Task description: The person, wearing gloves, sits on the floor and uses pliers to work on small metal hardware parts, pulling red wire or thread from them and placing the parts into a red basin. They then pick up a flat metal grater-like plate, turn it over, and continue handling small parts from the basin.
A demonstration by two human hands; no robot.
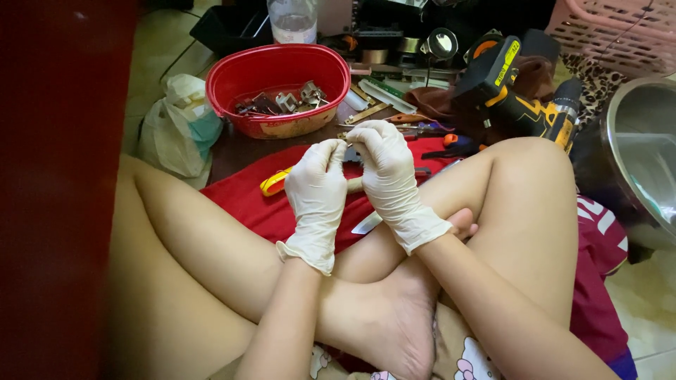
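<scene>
Small part pinched between gloved left hand [317, 184] and right hand [386, 167], axis indiscernible

A single view from a camera on the person's head, tilted steeply down and forward over crossed legs on the floor. It sits close: the gloved left hand [316, 191] and right hand [389, 176] meet near the frame's centre, fingertips touching. Beyond the fingers, higher in frame, lie a red bowl [282, 70] and a drill [517, 91]. Below the fingers the forearms run to the bottom edge. A dark red blur fills the left edge.
</scene>
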